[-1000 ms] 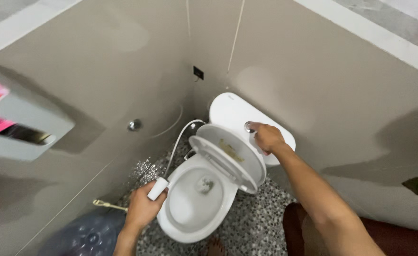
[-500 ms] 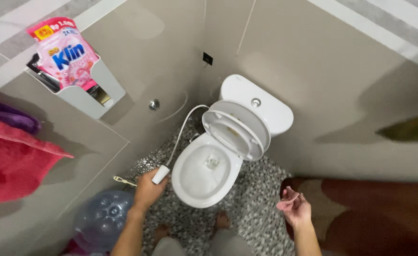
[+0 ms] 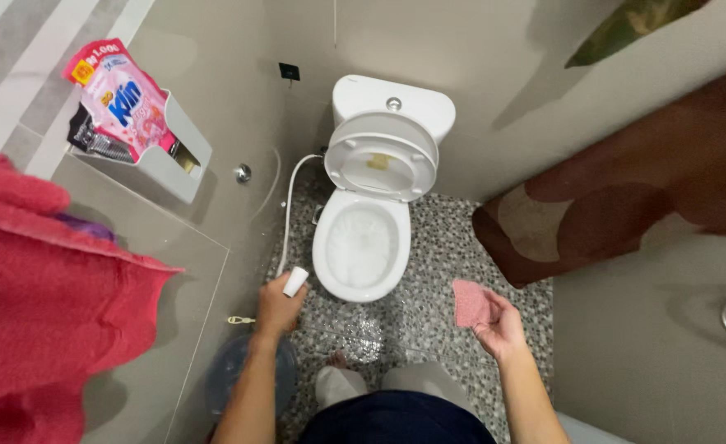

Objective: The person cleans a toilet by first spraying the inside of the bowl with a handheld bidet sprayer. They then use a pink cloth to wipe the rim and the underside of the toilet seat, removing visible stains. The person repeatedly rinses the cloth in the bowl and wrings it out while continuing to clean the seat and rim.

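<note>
Left hand (image 3: 276, 306): we grip the white bidet sprayer (image 3: 295, 281), lower centre.
Right hand (image 3: 501, 323): we pinch a pink cloth (image 3: 470, 302).
Toilet (image 3: 365, 247): centre, lid (image 3: 381, 156) raised.

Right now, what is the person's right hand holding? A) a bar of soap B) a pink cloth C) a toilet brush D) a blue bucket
B: the right hand holds a small pink cloth out over the pebble floor, to the right of the white toilet, while the left hand grips the white spray nozzle on its hose.
</note>
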